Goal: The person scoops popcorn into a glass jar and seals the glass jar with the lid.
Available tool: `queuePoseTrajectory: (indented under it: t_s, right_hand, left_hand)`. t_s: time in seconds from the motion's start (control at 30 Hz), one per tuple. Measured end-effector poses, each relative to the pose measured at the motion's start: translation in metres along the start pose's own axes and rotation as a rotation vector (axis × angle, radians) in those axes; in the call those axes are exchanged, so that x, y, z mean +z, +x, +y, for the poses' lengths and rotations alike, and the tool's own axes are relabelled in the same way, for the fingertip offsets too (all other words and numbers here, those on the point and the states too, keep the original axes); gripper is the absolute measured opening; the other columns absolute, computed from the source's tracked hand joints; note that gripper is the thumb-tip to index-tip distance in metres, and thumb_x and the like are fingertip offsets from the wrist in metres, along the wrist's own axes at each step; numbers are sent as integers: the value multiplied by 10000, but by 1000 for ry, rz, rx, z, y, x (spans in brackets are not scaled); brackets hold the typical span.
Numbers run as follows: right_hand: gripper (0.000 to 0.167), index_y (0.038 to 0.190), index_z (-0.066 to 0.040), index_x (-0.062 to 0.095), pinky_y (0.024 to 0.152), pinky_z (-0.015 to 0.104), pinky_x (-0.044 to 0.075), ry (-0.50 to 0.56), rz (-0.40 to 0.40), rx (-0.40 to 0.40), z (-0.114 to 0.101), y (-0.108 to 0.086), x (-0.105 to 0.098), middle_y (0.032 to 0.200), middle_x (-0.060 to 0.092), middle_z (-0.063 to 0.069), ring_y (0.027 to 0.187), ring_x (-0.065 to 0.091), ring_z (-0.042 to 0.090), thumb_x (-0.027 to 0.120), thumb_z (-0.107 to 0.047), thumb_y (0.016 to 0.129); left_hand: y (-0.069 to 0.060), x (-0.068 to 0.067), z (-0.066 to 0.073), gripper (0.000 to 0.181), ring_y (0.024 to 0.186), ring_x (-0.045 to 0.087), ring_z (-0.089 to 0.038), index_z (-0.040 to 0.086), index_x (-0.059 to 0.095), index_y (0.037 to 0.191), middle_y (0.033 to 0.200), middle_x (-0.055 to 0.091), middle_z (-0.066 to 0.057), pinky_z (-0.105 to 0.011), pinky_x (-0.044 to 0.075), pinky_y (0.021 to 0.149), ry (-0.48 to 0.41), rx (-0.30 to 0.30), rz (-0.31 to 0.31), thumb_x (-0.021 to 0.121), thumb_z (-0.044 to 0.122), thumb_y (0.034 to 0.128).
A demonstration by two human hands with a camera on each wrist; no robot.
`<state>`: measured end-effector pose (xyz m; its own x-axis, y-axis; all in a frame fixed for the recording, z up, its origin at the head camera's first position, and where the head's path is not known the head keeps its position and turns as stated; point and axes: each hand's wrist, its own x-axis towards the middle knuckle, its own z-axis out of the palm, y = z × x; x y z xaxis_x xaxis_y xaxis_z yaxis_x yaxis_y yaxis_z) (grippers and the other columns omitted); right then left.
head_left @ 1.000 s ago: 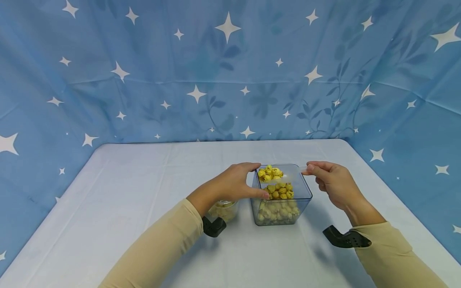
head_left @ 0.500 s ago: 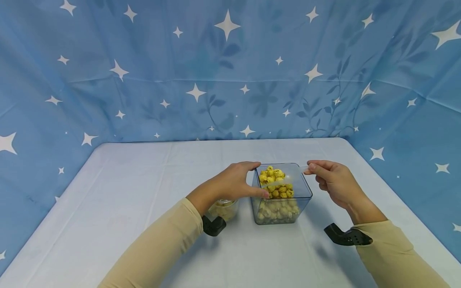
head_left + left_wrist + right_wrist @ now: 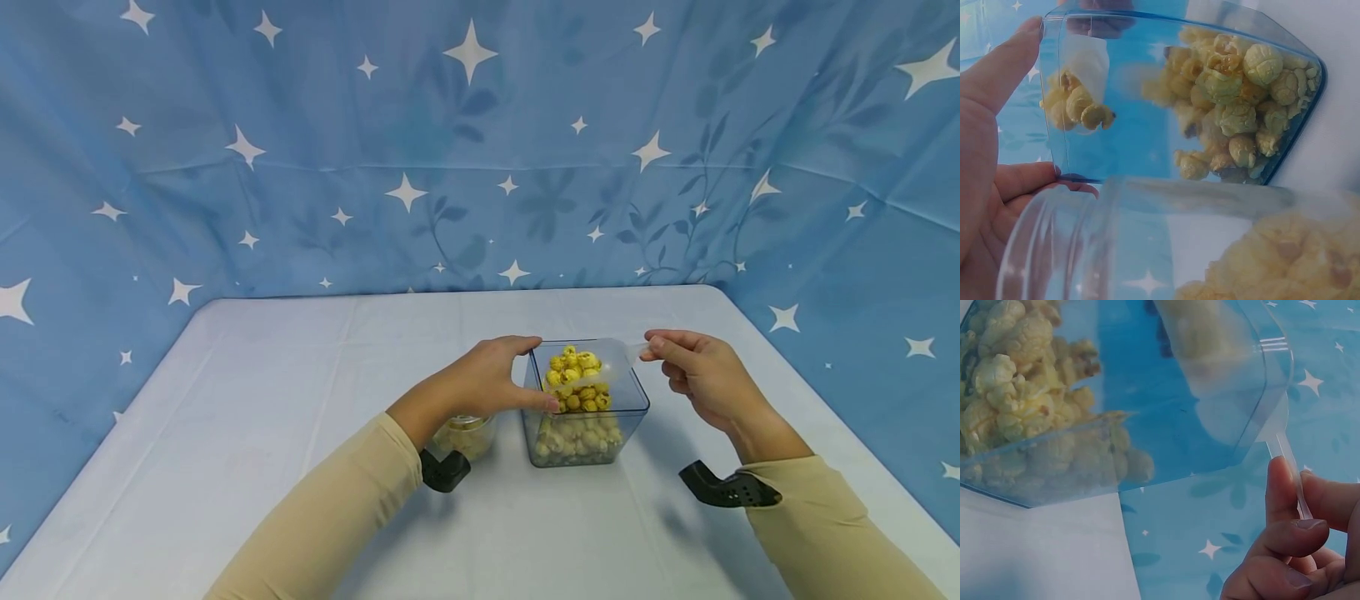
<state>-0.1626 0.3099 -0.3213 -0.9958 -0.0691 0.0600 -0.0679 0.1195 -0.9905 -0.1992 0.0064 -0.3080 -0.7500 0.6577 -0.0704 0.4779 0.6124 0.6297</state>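
Note:
A clear square plastic box point(image 3: 628, 427) stands on the white table with yellow popcorn point(image 3: 592, 402) in its lower part. My left hand point(image 3: 487, 377) grips its left side, thumb on the near rim and fingers at the far corner. My right hand point(image 3: 701, 379) pinches the thin handle of a translucent scoop point(image 3: 617, 360) between thumb and fingers. The scoop's bowl is inside the box's top and carries several popcorn pieces point(image 3: 576, 363). In the right wrist view, the scoop handle point(image 3: 1286, 450) shows between the fingertips point(image 3: 1282, 478).
Beside the box, partly behind my left wrist, stands a clear round jar point(image 3: 467, 439) with popcorn inside. It looms close in the left wrist view, its threaded mouth showing. A blue star-patterned curtain point(image 3: 360, 108) hangs behind the table point(image 3: 300, 358).
The scoop has risen slightly within the box, and its popcorn has shifted right. My right hand moved a little up and right. My left hand and the box stayed put.

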Motion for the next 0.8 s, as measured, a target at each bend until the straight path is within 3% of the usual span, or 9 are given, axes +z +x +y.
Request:
queuePoseTrajectory:
  t_s: [0.4, 0.8]
  right_hand:
    - [104, 1069, -206, 676, 566, 374, 190, 43, -20, -15, 2, -1, 1, 863, 692, -50, 561, 319, 129, 579, -184, 1039]
    - [148, 1047, -179, 714, 565, 375, 157, 133, -39, -55, -4, -1, -5, 865, 697, -34, 553, 218, 194, 572, -141, 1038]
  left_hand:
    - [0, 0, 0, 929, 1440, 346, -211, 171, 318, 1584, 1569, 386, -32, -438, 354, 1128, -4, -6, -1, 757, 540, 853]
    - [0, 1, 0, 940, 1452, 323, -221, 160, 324, 1581, 1591, 347, -25, -443, 345, 1133, -6, -3, 14, 771, 534, 843]
